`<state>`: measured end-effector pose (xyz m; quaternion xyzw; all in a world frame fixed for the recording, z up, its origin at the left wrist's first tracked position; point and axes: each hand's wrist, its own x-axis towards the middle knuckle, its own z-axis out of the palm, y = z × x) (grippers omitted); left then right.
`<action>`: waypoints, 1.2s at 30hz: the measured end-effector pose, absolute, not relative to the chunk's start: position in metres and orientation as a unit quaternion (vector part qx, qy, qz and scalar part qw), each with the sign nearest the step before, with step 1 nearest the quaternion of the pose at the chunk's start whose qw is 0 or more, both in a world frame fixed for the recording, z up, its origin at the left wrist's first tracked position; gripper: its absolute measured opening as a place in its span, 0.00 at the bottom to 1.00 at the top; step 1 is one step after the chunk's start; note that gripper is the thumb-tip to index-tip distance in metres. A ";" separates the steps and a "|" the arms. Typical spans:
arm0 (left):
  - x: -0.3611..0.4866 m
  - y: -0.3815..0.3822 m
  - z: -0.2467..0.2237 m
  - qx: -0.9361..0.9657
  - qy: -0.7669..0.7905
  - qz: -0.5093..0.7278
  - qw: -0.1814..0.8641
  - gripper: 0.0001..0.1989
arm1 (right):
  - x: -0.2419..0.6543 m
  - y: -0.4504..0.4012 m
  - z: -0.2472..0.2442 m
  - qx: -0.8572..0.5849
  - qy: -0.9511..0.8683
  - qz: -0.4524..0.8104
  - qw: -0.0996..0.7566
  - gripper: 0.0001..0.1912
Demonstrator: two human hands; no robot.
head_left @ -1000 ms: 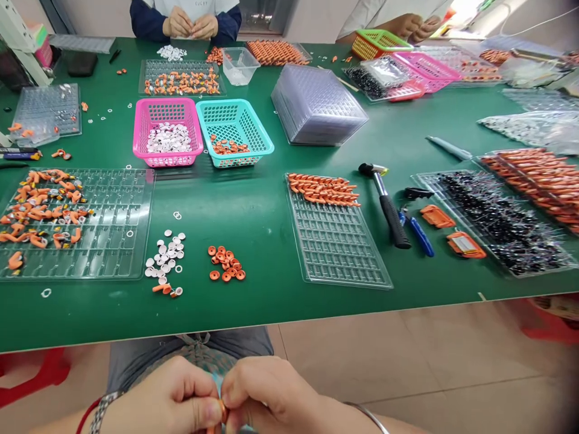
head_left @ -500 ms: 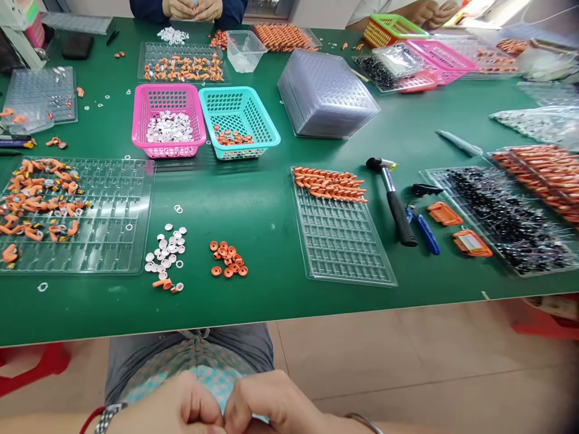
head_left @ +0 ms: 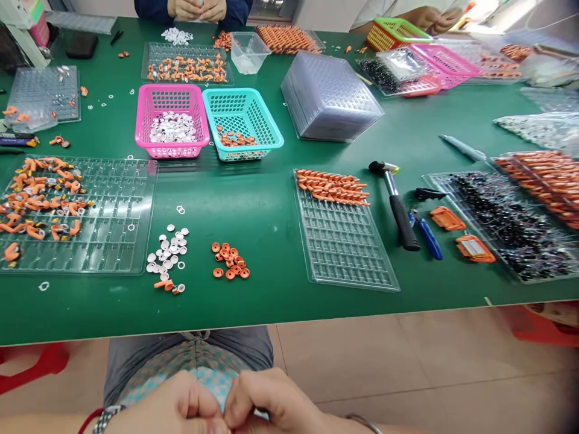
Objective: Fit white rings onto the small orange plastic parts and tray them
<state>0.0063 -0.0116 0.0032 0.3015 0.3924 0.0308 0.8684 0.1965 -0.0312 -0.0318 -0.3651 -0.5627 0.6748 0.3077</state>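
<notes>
At the bottom edge, over my lap, my left hand (head_left: pixel 192 401) and my right hand (head_left: pixel 266 398) meet with curled fingers pressed together. What they pinch is hidden; a small dark spot shows under the right fingers. On the green table (head_left: pixel 271 307) in front of them lie a loose pile of white round caps (head_left: pixel 169 252) and a small pile of orange rings (head_left: pixel 230 260). A few assembled orange pieces (head_left: pixel 167 284) rest just below the white caps.
Left is a clear tray (head_left: pixel 117 241) with orange parts; right, another tray (head_left: pixel 348 247) with orange pieces. Pink (head_left: pixel 140 135) and turquoise (head_left: pixel 275 141) baskets stand behind. A hammer (head_left: pixel 400 217), blue-handled pliers (head_left: pixel 429 238) and a wire-filled tray (head_left: pixel 511 223) lie right. Co-workers' hands (head_left: pixel 196 9) show at the far side.
The camera view has shifted slightly, so the table's things sit a little further right. My hands stay together low in the picture, with only small finger movement.
</notes>
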 end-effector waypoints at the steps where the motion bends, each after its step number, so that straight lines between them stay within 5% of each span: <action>1: 0.007 -0.010 0.003 0.264 0.407 0.047 0.873 0.33 | 0.196 -0.025 -0.030 -0.379 -0.525 0.704 0.293 0.08; 12: 0.014 0.011 -0.004 0.116 0.441 0.222 0.862 0.24 | 0.185 0.016 -0.033 -0.363 -0.301 0.809 0.350 0.18; 20: 0.017 0.013 -0.020 0.281 0.474 0.189 0.813 0.29 | 0.186 0.017 -0.035 -0.369 -0.323 0.784 0.380 0.20; 23: 0.014 0.014 -0.023 0.490 0.486 0.191 0.698 0.22 | 0.190 0.018 -0.034 -0.372 -0.361 0.753 0.405 0.17; 26: 0.011 0.012 -0.027 0.717 0.457 0.247 0.465 0.13 | 0.194 0.017 -0.036 -0.366 -0.394 0.727 0.427 0.14; 30: 0.009 0.012 -0.031 0.860 0.380 0.290 0.179 0.13 | 0.195 0.015 -0.039 -0.341 -0.392 0.729 0.445 0.12; 36: 0.003 0.016 -0.020 0.905 0.328 0.270 0.020 0.15 | 0.195 0.016 -0.044 -0.318 -0.338 0.748 0.474 0.11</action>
